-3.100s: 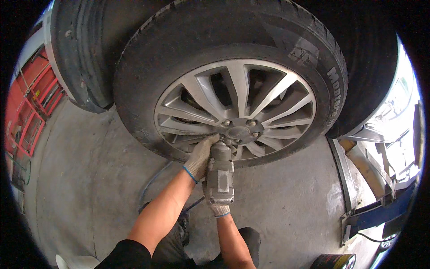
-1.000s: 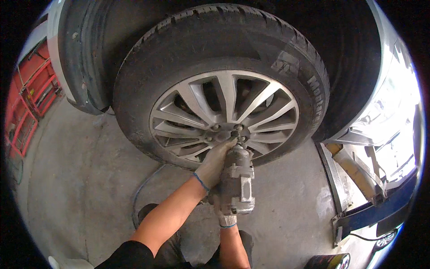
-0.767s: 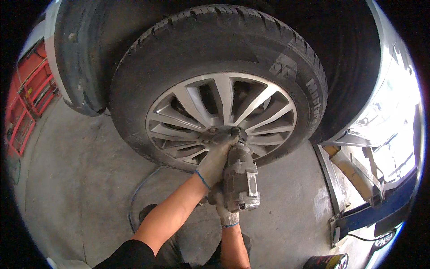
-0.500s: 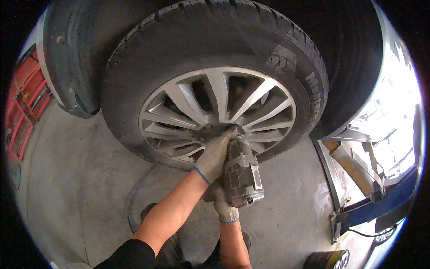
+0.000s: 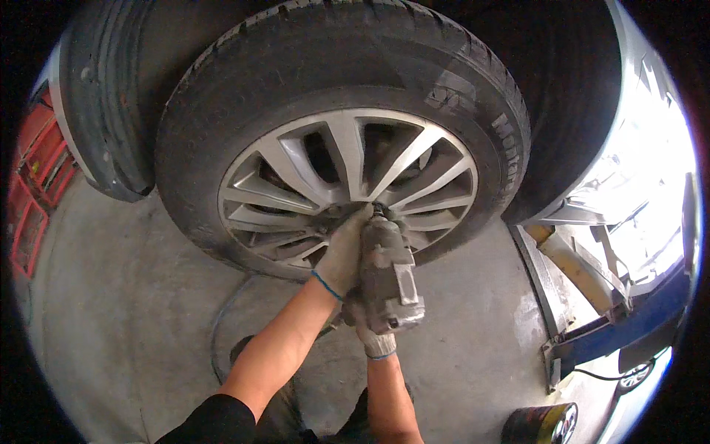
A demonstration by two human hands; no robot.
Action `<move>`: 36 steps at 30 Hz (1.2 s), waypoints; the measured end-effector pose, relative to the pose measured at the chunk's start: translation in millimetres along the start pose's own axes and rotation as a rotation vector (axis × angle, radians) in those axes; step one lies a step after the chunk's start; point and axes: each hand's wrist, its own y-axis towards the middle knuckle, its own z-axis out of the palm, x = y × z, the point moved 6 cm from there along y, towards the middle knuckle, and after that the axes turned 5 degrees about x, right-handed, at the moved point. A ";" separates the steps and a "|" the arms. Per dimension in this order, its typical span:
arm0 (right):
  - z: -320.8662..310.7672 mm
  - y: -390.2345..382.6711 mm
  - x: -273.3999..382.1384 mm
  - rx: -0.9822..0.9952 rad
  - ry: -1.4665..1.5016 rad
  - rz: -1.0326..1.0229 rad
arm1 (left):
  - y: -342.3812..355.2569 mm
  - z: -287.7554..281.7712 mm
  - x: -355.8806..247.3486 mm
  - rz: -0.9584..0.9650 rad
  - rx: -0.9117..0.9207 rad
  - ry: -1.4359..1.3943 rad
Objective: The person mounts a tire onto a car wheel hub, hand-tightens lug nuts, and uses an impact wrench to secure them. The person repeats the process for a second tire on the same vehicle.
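A large black tire on a silver multi-spoke alloy rim fills the upper middle of the view. My left hand, in a pale knitted glove with blue cuff, is closed along the front of a worn grey impact wrench. The wrench's socket is at a lug position right of and above the hub centre, which is partly hidden. My right hand, gloved alike, grips the handle beneath the tool's body, its fingers mostly hidden.
Dark wheel-arch liner surrounds the tire. A red metal rack stands left, blue and yellow lift arms right, and a drum at lower right. A hose lies on the concrete floor.
Since the oldest frame, the wrench and both hands have shifted from the lower-left lug to an upper-right one. The wheel now sits further left in view.
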 end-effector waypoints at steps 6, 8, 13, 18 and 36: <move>-12.2 7.5 60.1 -0.273 -0.885 -0.242 | -13.1 22.1 1.7 -0.046 0.096 -0.021; -9.2 -9.0 37.3 -0.152 -0.585 -0.156 | -24.6 28.1 8.7 -0.082 0.174 -0.043; 15.4 -66.2 -1.0 -0.023 0.232 0.355 | -34.9 -8.6 58.1 -0.214 -0.024 0.092; 18.8 -67.8 -31.2 -0.171 0.019 0.083 | -24.0 -37.9 67.2 -0.191 -0.227 0.246; 8.7 -33.1 -51.4 -0.130 0.119 0.073 | 13.8 -45.1 60.8 -0.080 -0.258 0.317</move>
